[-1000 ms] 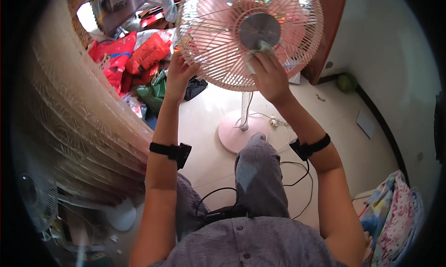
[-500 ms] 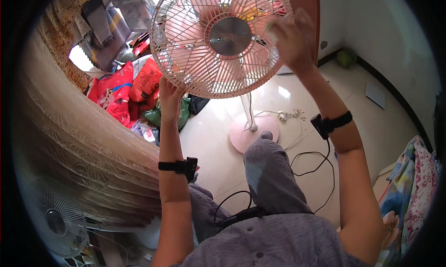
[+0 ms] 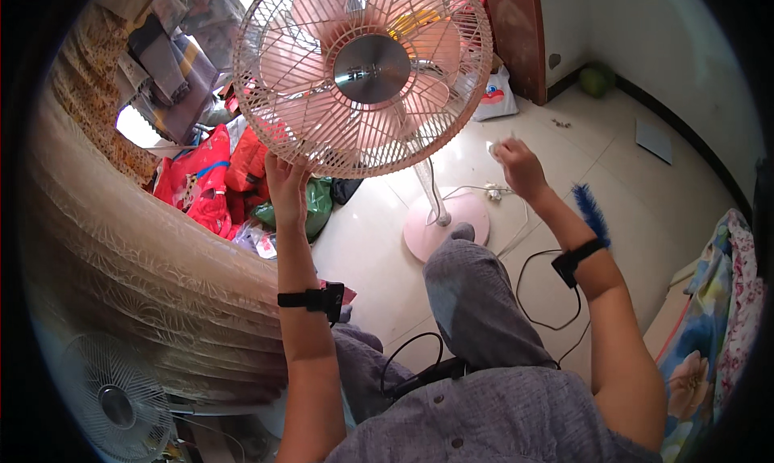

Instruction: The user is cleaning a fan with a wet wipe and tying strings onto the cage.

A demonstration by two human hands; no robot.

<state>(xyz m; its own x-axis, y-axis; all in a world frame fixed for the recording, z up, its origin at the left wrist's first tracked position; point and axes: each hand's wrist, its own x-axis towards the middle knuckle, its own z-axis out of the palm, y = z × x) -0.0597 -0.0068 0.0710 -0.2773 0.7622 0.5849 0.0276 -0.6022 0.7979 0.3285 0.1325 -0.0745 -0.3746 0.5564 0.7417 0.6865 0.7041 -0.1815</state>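
Observation:
A pink stand fan (image 3: 372, 70) fills the top of the view, its round wire grille tilted up toward me. At the grille's lower left rim, my left hand (image 3: 287, 191) is closed on the edge, the fingers partly behind it. My right hand (image 3: 522, 170) is closed and apart from the fan, to the right of the grille. A small whitish crumpled piece (image 3: 501, 145) sticks out of its fingers; whether it is cloth or tissue I cannot tell. The fan's pink round base (image 3: 431, 231) stands on the floor beside my knee.
A blue bristle brush (image 3: 592, 211) shows beside my right forearm. Red and green bags (image 3: 242, 173) lie at the left, next to a pale curtain (image 3: 153, 253). A second fan (image 3: 118, 405) stands lower left. A cord (image 3: 532, 298) runs over the floor; flowered cloth (image 3: 709, 326) hangs right.
My right hand has come off the grille's right side and moved down, away from the fan. The grille has shifted slightly left in view; my left hand stays at its rim.

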